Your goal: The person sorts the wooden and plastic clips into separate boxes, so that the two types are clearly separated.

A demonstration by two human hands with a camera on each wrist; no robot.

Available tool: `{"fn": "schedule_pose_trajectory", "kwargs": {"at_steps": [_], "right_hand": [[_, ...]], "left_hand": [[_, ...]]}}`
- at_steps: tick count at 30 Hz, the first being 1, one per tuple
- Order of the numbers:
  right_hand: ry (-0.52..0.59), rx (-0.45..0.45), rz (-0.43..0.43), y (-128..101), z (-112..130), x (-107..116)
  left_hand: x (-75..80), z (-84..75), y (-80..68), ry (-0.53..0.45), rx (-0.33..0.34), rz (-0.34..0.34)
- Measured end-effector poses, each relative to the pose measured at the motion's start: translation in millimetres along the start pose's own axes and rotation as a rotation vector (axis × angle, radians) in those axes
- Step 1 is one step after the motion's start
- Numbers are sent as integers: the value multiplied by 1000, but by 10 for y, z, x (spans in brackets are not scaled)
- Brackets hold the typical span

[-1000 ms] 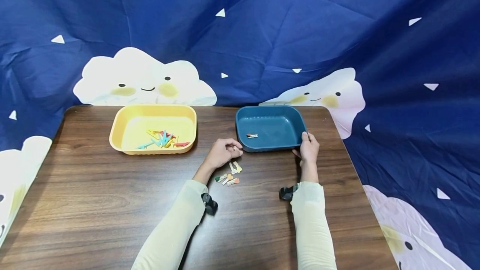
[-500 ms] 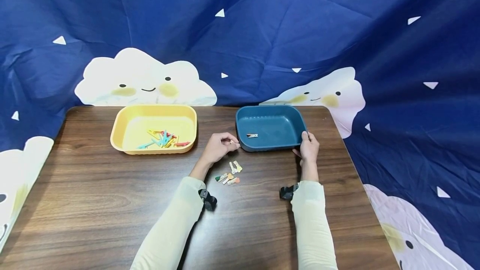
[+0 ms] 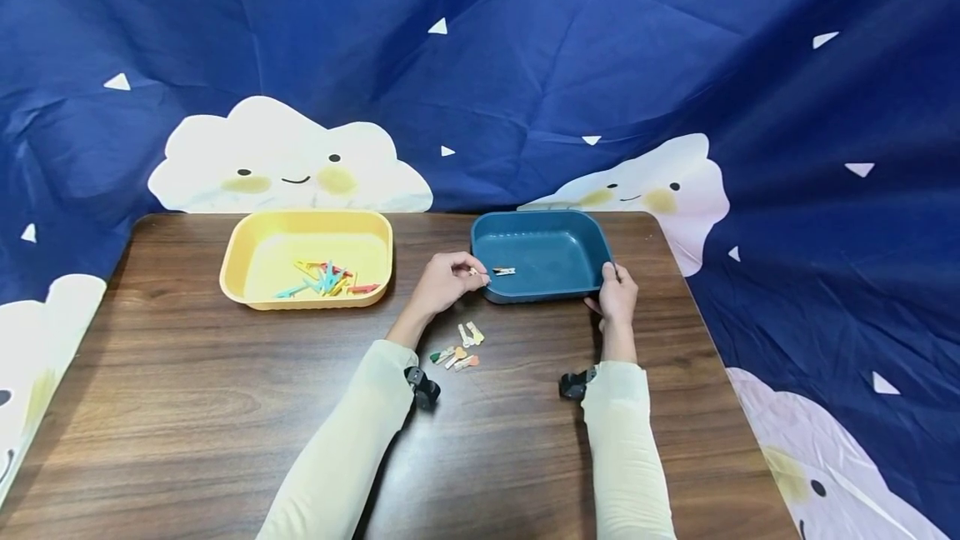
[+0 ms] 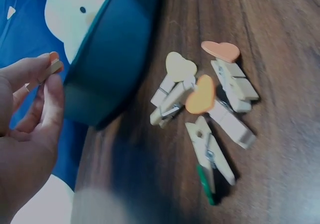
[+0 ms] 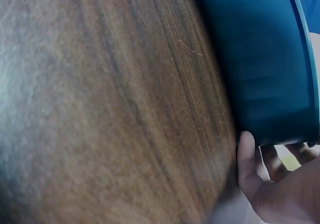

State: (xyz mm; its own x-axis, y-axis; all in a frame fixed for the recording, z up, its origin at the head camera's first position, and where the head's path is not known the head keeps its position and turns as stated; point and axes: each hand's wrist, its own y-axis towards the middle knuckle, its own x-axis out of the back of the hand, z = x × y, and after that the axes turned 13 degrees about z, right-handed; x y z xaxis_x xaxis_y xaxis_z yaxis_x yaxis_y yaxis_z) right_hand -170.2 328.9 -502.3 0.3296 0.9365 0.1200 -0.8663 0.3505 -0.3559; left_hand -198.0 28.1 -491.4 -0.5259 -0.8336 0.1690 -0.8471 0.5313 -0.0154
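From the head view, the left hand [image 3: 447,282] hangs at the near left corner of the blue tray [image 3: 540,219], fingers curled to pinch a small wooden peg [image 3: 474,272] just over the rim; one peg [image 3: 504,271] already lies inside. The right hand [image 3: 618,294] grips the tray's near right corner, thumb on the rim, apparently to steady it. Loose pegs [image 3: 459,351] lie on the table [image 3: 187,407] between the forearms, near the left hand. A yellow tray [image 3: 307,219] to the left holds coloured clips [image 3: 326,279].

The left wrist view shows the peg [image 4: 51,66] pinched between thumb and fingertips beside the tray wall [image 4: 107,58], with heart-topped pegs [image 4: 202,101] heaped on the table.

The right wrist view shows the thumb [image 5: 247,161] pressed against the tray's outer wall [image 5: 255,58], the fingers curled beneath its edge.
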Motion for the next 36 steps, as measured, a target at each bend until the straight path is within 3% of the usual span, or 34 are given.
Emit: {"fn": "schedule_pose_trajectory", "kwargs": {"at_steps": [11, 19, 23, 32, 36], "right_hand": [[17, -8, -2, 4, 0, -9], [8, -4, -8, 12, -5, -10], [12, -7, -9, 9, -10, -8], [3, 8, -4, 14, -28, -7], [4, 15, -8, 16, -26, -5]], "left_hand": [[-44, -113, 124, 53, 11, 8], [-114, -216, 233, 183, 25, -25], [-158, -273, 287, 167, 12, 2], [-279, -221, 381, 162, 19, 34], [-330, -217, 408, 208, 30, 26]]}}
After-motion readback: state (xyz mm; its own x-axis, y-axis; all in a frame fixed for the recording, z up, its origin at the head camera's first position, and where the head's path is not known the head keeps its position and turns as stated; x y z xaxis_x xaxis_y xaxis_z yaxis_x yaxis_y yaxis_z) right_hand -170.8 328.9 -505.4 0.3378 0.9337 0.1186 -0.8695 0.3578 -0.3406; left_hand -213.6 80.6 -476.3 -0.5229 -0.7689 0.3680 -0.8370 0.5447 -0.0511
